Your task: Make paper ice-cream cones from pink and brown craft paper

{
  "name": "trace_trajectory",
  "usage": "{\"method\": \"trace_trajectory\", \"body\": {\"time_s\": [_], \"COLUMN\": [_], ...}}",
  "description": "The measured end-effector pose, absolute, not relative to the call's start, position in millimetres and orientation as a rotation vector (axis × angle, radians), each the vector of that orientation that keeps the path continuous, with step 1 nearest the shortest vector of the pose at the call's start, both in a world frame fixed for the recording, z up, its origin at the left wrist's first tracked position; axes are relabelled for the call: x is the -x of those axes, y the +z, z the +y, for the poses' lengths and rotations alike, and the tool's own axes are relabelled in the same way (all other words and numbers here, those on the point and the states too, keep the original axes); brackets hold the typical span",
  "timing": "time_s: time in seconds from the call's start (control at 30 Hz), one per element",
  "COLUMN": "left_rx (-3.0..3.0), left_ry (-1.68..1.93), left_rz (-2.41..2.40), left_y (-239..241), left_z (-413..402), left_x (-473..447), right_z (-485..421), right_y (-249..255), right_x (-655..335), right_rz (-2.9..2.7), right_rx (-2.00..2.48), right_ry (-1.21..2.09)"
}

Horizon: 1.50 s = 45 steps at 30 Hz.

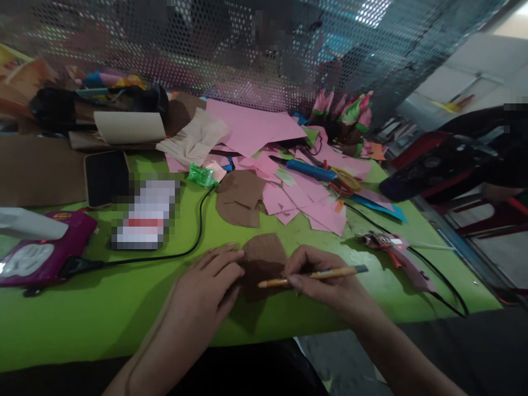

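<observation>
A brown paper piece (263, 263) lies on the green table (103, 324) near its front edge. My left hand (208, 286) rests flat on the left part of the paper, fingers stretched out and together. My right hand (322, 278) pinches a yellow pen (313, 275) that lies almost level, its tip pointing left over the paper. More brown paper pieces (239, 198) lie a little farther back.
Pink paper sheets (289, 159) and scraps cover the table's middle and back, with blue-handled scissors (313, 170). A glue gun (391, 250) lies at the right with its black cord. A phone (105, 177), a purple box (45, 253) and a black cable (181, 242) sit left. Paper flowers (346, 113) stand behind.
</observation>
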<state>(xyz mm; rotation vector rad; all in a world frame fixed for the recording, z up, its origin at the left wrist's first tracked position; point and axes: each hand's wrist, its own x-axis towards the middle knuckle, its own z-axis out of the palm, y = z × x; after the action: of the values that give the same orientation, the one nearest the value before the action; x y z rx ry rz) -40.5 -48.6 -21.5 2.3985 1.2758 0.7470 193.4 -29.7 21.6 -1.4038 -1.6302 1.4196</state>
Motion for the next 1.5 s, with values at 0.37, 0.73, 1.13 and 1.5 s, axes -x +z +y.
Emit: {"method": "trace_trajectory", "body": {"time_s": [0.37,0.73,1.13,1.5], "left_rx": [-2.475,-2.490,-2.491,-2.472], "left_ry": [0.875,0.972,0.946,0.960], "left_rz": [1.315,1.283,1.291,1.313], "left_y": [-25.9,-33.8,-27.1,-30.3], "left_z": [-58.6,-59.6,-59.1,-61.2], "left_x": [39.2,42.0,43.2,42.9], "right_z": [-4.6,-5.6,-18.9,-32.7], "right_y": [8.5,7.7,14.7,22.2], "right_x": [-171.4,-172.2,-176.7,-178.5], "right_rz": [-1.686,-1.730,-1.726,-1.776], "right_rx": [1.315,1.333,1.421,1.454], "right_ry": [1.166,1.148,1.291,1.383]}}
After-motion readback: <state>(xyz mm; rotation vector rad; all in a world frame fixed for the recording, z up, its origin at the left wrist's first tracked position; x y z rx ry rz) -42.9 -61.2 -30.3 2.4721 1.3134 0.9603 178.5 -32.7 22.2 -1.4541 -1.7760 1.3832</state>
